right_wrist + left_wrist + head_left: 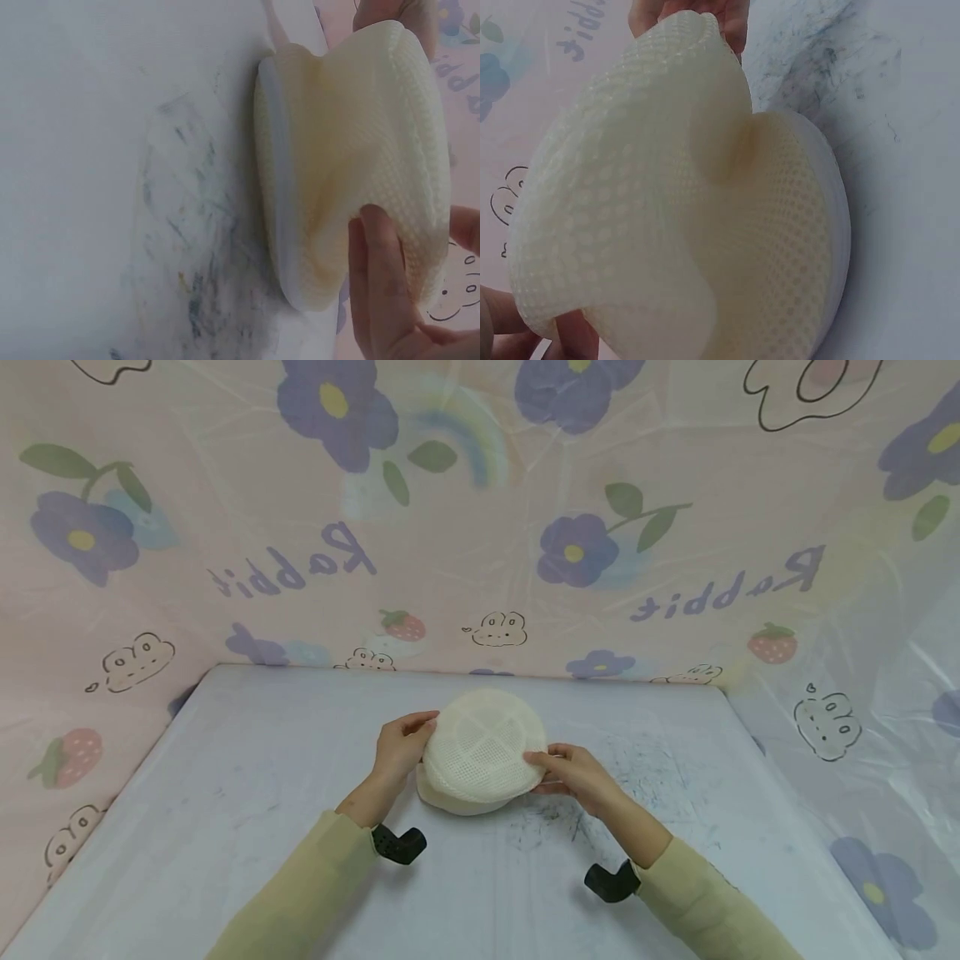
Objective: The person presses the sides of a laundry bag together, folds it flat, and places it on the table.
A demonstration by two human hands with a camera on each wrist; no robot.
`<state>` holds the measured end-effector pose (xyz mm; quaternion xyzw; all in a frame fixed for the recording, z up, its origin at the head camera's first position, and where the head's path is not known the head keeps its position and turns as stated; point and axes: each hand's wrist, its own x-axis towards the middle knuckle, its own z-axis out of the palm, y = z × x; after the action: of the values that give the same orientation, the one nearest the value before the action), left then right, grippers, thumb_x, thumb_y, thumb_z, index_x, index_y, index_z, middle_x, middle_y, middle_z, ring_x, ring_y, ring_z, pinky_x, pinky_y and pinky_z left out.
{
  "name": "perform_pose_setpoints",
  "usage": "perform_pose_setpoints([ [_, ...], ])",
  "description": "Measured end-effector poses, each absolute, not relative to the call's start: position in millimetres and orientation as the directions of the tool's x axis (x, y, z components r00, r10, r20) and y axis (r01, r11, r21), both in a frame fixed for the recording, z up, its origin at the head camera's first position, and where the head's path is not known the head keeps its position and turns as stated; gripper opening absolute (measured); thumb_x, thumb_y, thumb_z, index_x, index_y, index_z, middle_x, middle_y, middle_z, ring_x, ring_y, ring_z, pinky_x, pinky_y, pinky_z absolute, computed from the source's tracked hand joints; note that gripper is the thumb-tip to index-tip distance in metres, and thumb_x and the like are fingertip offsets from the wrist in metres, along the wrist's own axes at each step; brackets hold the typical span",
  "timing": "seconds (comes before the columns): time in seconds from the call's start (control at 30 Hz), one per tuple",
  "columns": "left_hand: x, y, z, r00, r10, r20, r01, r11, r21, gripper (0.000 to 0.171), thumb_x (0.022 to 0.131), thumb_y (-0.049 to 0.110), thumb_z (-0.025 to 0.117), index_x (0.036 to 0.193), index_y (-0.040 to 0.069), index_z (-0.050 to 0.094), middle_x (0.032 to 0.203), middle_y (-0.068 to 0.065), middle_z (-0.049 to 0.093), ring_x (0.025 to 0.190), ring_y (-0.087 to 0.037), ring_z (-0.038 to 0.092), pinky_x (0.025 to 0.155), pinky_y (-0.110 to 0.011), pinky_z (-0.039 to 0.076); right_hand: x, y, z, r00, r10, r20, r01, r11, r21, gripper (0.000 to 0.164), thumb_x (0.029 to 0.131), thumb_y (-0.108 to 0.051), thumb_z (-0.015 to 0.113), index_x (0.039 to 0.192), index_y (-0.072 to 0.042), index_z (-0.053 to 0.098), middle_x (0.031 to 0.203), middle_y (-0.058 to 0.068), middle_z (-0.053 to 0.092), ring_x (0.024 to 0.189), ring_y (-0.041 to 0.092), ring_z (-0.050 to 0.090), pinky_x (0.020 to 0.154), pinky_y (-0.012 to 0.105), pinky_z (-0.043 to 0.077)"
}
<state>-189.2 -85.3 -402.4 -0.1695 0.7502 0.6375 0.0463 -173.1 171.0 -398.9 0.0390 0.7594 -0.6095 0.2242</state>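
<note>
A round cream mesh laundry bag (491, 743) stands in the middle of the table, its upper disc tilted up and its lower part close over the tabletop. My left hand (397, 752) grips the upper disc's left edge, thumb near the rim. On the opposite edge my right hand (577, 777) pinches the mesh, thumb in front and fingers behind. Both wrist views show the soft side wall (735, 217) folded inward between the two discs. A smooth white band (281, 187) runs round the lower edge.
Dark scuff marks (637, 777) spread over the white table (247, 843) right of the bag. Printed cloth (450, 543) with flowers and rabbits rises behind the table and on both sides. A black curved piece (401, 845) sits at the left wrist, another (611, 883) at the right.
</note>
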Motion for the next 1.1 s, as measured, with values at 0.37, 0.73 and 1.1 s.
perform_pose_setpoints([
  [0.37,-192.4,-84.0,-405.2,-0.937,-0.216,-0.273,-0.312,0.175,0.934,0.026,0.097,0.02,0.056,0.119,0.012,0.068,0.121,-0.009,0.061,0.097,-0.017,0.054,0.069,-0.018,0.047,-173.3,171.3,-403.1,-0.879,-0.227,-0.42,0.358,0.266,-0.895,0.075,0.092,-0.03,0.063,0.142,0.013,0.028,0.099,0.011,0.069,0.077,0.013,0.069,0.081,0.034,0.057],
  [0.73,-180.7,-84.0,-394.1,-0.965,-0.252,-0.068,-0.167,0.397,0.902,0.037,0.095,0.027,0.055,0.124,0.005,0.063,0.112,-0.014,0.067,0.091,-0.023,0.065,0.062,-0.019,0.046,-175.6,181.1,-399.1,-0.906,-0.145,-0.398,0.331,0.346,-0.878,0.068,0.091,-0.04,0.064,0.139,0.004,0.04,0.118,0.021,0.063,0.094,0.022,0.069,0.09,0.042,0.053],
  [1.1,-158.4,-81.8,-384.6,-0.962,-0.187,0.196,0.036,0.629,0.777,0.041,0.096,0.027,0.053,0.128,0.002,0.057,0.123,-0.016,0.058,0.096,-0.028,0.06,0.071,-0.038,0.048,-173.0,186.3,-399.6,-0.988,-0.026,-0.15,0.123,0.439,-0.89,0.05,0.095,-0.039,0.059,0.13,-0.003,0.053,0.125,0.019,0.057,0.11,0.032,0.06,0.089,0.043,0.054],
])
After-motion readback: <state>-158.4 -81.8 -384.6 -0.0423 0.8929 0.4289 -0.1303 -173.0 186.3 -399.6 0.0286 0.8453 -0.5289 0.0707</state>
